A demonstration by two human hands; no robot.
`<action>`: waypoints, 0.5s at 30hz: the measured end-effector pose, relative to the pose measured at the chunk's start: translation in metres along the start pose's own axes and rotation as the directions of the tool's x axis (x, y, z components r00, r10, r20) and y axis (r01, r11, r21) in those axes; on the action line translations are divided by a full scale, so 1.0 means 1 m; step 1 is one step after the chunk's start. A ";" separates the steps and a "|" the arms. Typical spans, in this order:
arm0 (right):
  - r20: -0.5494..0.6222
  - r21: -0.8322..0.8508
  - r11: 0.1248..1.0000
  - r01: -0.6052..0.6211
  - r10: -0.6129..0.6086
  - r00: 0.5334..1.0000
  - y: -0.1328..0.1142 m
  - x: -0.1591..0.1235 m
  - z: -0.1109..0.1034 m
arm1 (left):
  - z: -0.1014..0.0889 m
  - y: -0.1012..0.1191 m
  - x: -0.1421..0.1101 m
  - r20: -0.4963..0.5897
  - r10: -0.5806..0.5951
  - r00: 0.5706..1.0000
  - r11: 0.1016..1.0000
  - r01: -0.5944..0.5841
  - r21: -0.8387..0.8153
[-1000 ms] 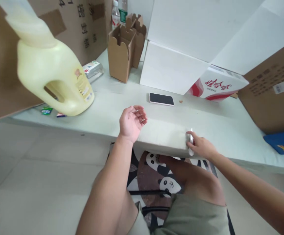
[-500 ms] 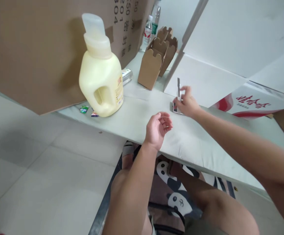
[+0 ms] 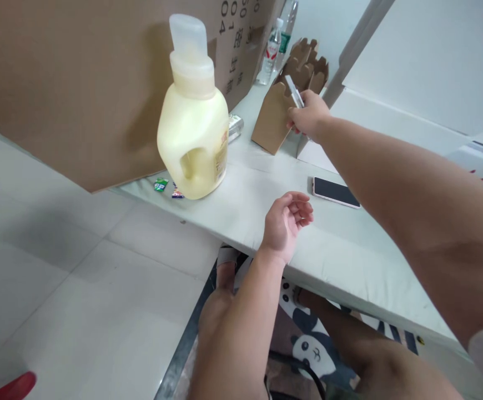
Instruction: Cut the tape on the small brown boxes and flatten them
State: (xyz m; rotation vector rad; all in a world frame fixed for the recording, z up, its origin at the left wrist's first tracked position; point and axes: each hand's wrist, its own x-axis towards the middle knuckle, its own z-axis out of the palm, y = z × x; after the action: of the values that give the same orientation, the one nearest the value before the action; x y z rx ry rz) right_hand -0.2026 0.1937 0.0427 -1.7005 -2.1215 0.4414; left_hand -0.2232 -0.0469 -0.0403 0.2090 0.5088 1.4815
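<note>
My right hand point(image 3: 309, 115) is closed on a slim white-and-grey utility knife point(image 3: 293, 91), its tip pointing up and to the left. It is in front of the brown cardboard carriers point(image 3: 271, 119); whether it touches them I cannot tell. My left hand point(image 3: 283, 225) is held above the front edge of the table, palm turned to the right, fingers loosely curled and apart, with nothing in it. A phone point(image 3: 335, 192) with a dark screen lies to the right of my left hand, partly under my right forearm in view.
A pale yellow detergent jug point(image 3: 194, 139) stands on the covered table point(image 3: 241, 183) at left, before a large cardboard box point(image 3: 79, 83). Small packets point(image 3: 161, 184) lie beside it. Plastic bottles point(image 3: 271, 53) stand at the back. White boxes point(image 3: 424, 72) fill the right.
My right hand has moved from over the phone up and back to the cardboard carriers, carrying the utility knife. The phone is now uncovered. My left hand keeps its pose; the view has shifted slightly.
</note>
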 end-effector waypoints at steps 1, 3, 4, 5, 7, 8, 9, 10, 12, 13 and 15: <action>-0.023 0.006 1.000 0.006 -0.006 1.000 0.000 -0.006 -0.002 | 0.001 0.000 0.000 0.002 0.004 1.000 1.000 -0.004 0.005; -0.082 0.016 0.999 0.035 -0.033 0.996 0.005 -0.019 -0.006 | 0.001 0.000 0.000 0.007 0.033 0.999 0.999 -0.033 0.022; -0.109 0.009 0.999 0.047 -0.046 0.993 0.010 -0.028 -0.009 | 0.000 0.000 0.000 -0.005 0.071 0.997 0.997 -0.070 0.035; -0.133 -0.002 0.998 0.062 -0.062 0.989 0.016 -0.039 -0.013 | -0.002 0.000 0.001 -0.036 0.130 0.991 0.990 -0.128 0.059; -0.191 -0.018 0.995 0.097 -0.098 0.977 0.035 -0.070 -0.023 | -0.008 0.001 0.003 -0.157 0.313 0.937 0.943 -0.287 0.167; -0.228 -0.014 0.993 0.113 -0.113 0.967 0.046 -0.091 -0.029 | -0.012 0.002 0.005 -0.226 0.421 0.878 0.897 -0.367 0.248; -0.276 0.002 0.992 0.124 -0.119 0.954 0.058 -0.116 -0.036 | -0.016 0.004 0.006 -0.281 0.523 0.804 0.838 -0.427 0.339; -0.329 0.026 0.992 0.121 -0.106 0.938 0.071 -0.145 -0.042 | -0.019 0.005 0.008 -0.312 0.599 0.737 0.784 -0.463 0.412; -0.418 0.114 0.990 0.086 -0.031 0.908 0.099 -0.214 -0.051 | -0.025 0.008 0.010 -0.295 0.703 0.647 0.692 -0.528 0.492; -0.436 0.190 0.980 0.063 0.027 0.899 0.112 -0.250 -0.053 | -0.026 0.009 0.010 -0.247 0.734 0.632 0.654 -0.561 0.508; -0.488 0.328 0.944 0.040 0.133 0.862 0.137 -0.320 -0.054 | -0.025 0.007 0.010 -0.070 0.743 0.666 0.601 -0.617 0.507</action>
State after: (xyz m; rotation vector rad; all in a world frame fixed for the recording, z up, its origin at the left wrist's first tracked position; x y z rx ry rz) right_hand 0.0020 -0.0885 -0.0065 -1.4749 -1.5326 0.2966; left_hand -0.2409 -0.0410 -0.0613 0.6288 1.0934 2.1641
